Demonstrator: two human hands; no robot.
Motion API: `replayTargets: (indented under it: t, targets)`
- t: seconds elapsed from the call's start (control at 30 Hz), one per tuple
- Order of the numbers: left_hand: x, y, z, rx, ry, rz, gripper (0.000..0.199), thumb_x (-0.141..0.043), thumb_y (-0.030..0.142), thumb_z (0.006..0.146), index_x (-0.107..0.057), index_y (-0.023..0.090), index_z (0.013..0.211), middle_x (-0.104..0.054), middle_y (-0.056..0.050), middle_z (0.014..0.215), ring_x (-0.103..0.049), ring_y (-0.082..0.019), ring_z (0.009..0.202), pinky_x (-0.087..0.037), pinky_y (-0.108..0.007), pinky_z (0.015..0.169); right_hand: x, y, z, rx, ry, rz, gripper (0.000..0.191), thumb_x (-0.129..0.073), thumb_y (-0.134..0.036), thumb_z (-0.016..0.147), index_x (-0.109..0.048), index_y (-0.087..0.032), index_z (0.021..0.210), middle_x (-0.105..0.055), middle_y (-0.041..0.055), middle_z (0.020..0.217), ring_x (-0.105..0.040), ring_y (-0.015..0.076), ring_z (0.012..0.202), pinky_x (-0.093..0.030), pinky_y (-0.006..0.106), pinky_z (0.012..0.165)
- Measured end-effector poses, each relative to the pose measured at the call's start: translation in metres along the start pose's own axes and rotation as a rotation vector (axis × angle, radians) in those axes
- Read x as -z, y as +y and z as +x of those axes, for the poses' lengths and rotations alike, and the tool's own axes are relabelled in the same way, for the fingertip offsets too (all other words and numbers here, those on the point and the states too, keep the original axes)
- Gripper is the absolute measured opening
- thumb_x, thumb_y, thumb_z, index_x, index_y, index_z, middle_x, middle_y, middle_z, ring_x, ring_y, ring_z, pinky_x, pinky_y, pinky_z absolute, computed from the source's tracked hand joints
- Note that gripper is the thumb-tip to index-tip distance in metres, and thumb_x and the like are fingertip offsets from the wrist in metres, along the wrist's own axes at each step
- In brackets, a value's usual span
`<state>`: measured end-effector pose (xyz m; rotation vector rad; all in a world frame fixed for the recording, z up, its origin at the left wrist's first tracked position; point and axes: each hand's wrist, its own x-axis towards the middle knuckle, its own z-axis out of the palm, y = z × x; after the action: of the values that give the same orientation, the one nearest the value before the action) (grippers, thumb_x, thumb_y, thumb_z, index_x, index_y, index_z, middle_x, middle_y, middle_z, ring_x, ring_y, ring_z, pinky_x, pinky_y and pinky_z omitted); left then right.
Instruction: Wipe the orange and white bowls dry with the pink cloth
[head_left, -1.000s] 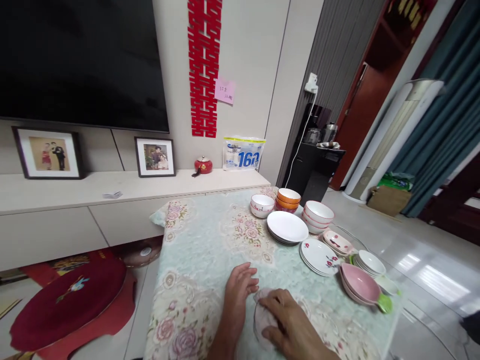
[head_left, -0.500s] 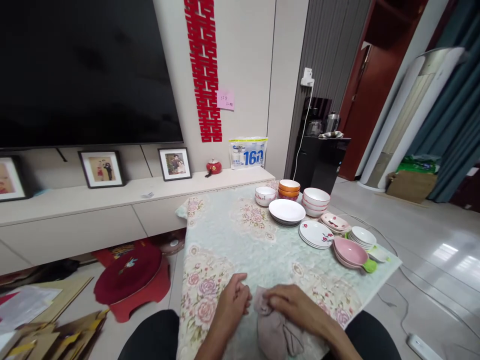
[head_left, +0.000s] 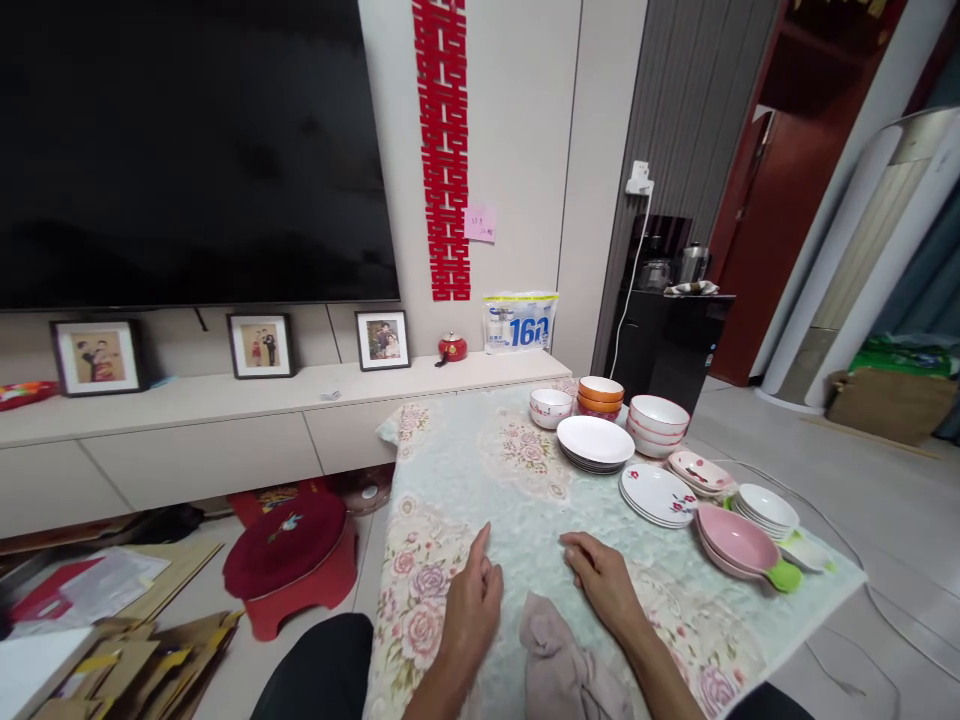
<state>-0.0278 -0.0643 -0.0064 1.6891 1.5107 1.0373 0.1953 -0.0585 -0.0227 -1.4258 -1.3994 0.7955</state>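
Note:
A greyish-pink cloth [head_left: 562, 660] lies crumpled at the near edge of the table, between my two forearms. My left hand [head_left: 472, 605] rests to the left of the cloth, index finger stretched forward and the other fingers loosely bent, holding nothing. Just beyond the cloth on its right, my right hand [head_left: 604, 580] is off it, fingers partly extended and nothing in them. Both hands are over the floral tablecloth [head_left: 487, 490]. Nearest to my right hand among the dishes are the pink handled bowls [head_left: 739, 540] and the flower-patterned plates [head_left: 658, 493].
White plates [head_left: 595, 440], orange bowls [head_left: 600, 390], red-rimmed bowls [head_left: 658, 420], a floral bowl [head_left: 551, 405], oval dishes [head_left: 700, 470] and small white bowls [head_left: 766, 507] stand stacked along the table's right side. A red stool [head_left: 289, 560] is at left.
My right hand has let go of the cloth and moved forward and right. My left index finger has straightened. The view has shifted left.

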Motion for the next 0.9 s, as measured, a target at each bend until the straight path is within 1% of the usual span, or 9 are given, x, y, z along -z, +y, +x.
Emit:
replayTargets:
  t: [0.07,0.2,0.23,0.3,0.4,0.5,0.6,0.73,0.9]
  targets:
    - [0.001,0.002,-0.002,0.021,-0.007,-0.014,0.063,-0.036,0.035,0.090,-0.039,0.010,0.148,-0.049,0.003,0.061,-0.050,-0.019,0.060,-0.036,-0.029,0.062,0.001,0.000,-0.001,0.026,0.004,-0.051,0.038,-0.052,-0.045,0.084,-0.073,-0.017,0.100,-0.069,0.0034,0.073,-0.062,0.0180,0.057,-0.052,0.031,0.060]
    - [0.002,0.001,-0.003,0.094,0.009,-0.130,0.065,-0.031,0.037,0.092,-0.033,0.009,0.151,-0.058,0.000,0.066,-0.056,-0.021,0.064,-0.043,-0.032,0.070,0.002,0.003,-0.001,0.176,-0.001,-0.193,0.031,-0.054,-0.040,0.086,-0.075,-0.021,0.098,-0.075,0.0068,0.094,-0.069,0.0225,0.085,-0.054,0.033,0.081]
    - [0.001,0.000,-0.003,0.095,0.028,-0.156,0.066,-0.032,0.036,0.091,-0.031,0.008,0.151,-0.060,0.000,0.068,-0.057,-0.021,0.065,-0.044,-0.033,0.071,0.002,0.003,0.000,0.211,-0.015,-0.227,0.031,-0.054,-0.039,0.086,-0.075,-0.021,0.099,-0.074,0.0065,0.093,-0.069,0.0221,0.085,-0.053,0.033,0.081]
    - [-0.001,-0.004,-0.002,0.077,0.063,-0.199,0.071,-0.035,0.033,0.088,-0.024,0.008,0.154,-0.061,-0.001,0.072,-0.057,-0.020,0.065,-0.044,-0.033,0.071,0.000,0.004,-0.001,0.256,-0.041,-0.294,0.033,-0.054,-0.038,0.086,-0.074,-0.021,0.105,-0.072,0.0047,0.083,-0.067,0.0201,0.074,-0.053,0.031,0.073]
    - [-0.005,-0.006,-0.002,0.042,0.072,-0.206,0.078,-0.036,0.027,0.086,-0.009,0.009,0.157,-0.057,0.002,0.066,-0.052,-0.019,0.060,-0.043,-0.032,0.068,-0.001,0.006,-0.004,0.273,-0.007,-0.403,0.043,-0.053,-0.037,0.086,-0.068,-0.018,0.122,-0.064,0.0004,0.066,-0.061,0.0182,0.059,-0.051,0.029,0.061]
    - [-0.005,0.001,-0.004,0.062,0.065,-0.072,0.074,-0.029,0.021,0.089,-0.003,0.012,0.158,-0.052,0.004,0.060,-0.050,-0.019,0.057,-0.040,-0.029,0.064,-0.003,0.007,-0.009,0.267,0.103,-0.511,0.056,-0.047,-0.031,0.090,-0.050,-0.013,0.143,-0.060,-0.0018,0.058,-0.060,0.0188,0.052,-0.049,0.027,0.055]
    - [-0.002,0.011,-0.009,0.149,0.057,0.206,0.067,-0.024,0.021,0.094,-0.008,0.015,0.159,-0.057,0.000,0.065,-0.054,-0.018,0.058,-0.036,-0.029,0.063,-0.006,0.007,-0.014,0.309,0.216,-0.648,0.066,-0.039,-0.017,0.090,-0.028,-0.011,0.155,-0.062,-0.0007,0.057,-0.061,0.0203,0.049,-0.046,0.027,0.050]
    - [-0.002,0.014,-0.013,0.154,-0.035,0.431,0.069,-0.030,0.016,0.093,-0.008,0.018,0.159,-0.068,-0.010,0.084,-0.064,-0.023,0.078,-0.038,-0.032,0.072,-0.008,0.004,-0.018,0.434,0.350,-0.843,0.076,-0.037,-0.006,0.086,-0.014,-0.014,0.158,-0.056,-0.0029,0.051,-0.056,0.0195,0.042,-0.042,0.026,0.046]
    - [-0.004,0.011,-0.015,0.163,-0.075,0.547,0.074,-0.032,0.013,0.092,0.000,0.019,0.158,-0.069,-0.012,0.091,-0.064,-0.023,0.084,-0.041,-0.035,0.081,-0.006,-0.004,-0.019,0.484,0.407,-0.945,0.088,-0.037,0.000,0.082,0.001,-0.019,0.159,-0.054,-0.0044,0.053,-0.055,0.0177,0.043,-0.045,0.026,0.048]
